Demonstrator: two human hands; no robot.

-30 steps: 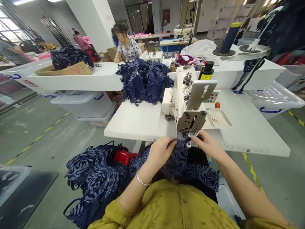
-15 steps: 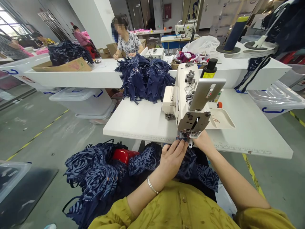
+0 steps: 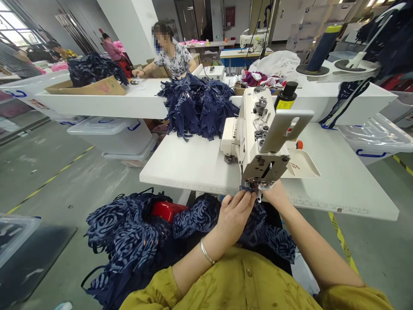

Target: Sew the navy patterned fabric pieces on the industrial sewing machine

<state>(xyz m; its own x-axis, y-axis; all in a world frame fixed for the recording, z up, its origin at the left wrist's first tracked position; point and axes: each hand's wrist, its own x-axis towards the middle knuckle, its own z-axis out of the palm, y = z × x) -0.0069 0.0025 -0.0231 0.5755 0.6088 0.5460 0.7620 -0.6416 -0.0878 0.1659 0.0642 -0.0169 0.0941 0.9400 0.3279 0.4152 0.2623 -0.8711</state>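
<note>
A cream sewing machine [image 3: 248, 148] stands at the front edge of the white table [image 3: 190, 161]. Navy patterned fabric, which looks like a bra [image 3: 200, 216], hangs over my lap, with its upper edge under the machine's needle area. My left hand [image 3: 235, 214] is closed on that edge, fingertips just left of the presser foot. On the other side, my right hand [image 3: 275, 196] reaches in behind the machine head; its fingers are hidden there. A heap of similar navy bras [image 3: 125, 232] lies to the left of my lap, around a red object [image 3: 168, 211].
Navy fabric pieces [image 3: 201, 105] are piled behind the table's left part. A cream tray [image 3: 305, 164] with small brown bits sits right of the machine. A thread cone [image 3: 322, 49] stands at the back right. Another person [image 3: 172, 54] sits across the white counter [image 3: 142, 101].
The view has shifted slightly. My hands stay at the machine with the fabric nearly unmoved. The person across has stretched an arm out toward the cardboard box.
</note>
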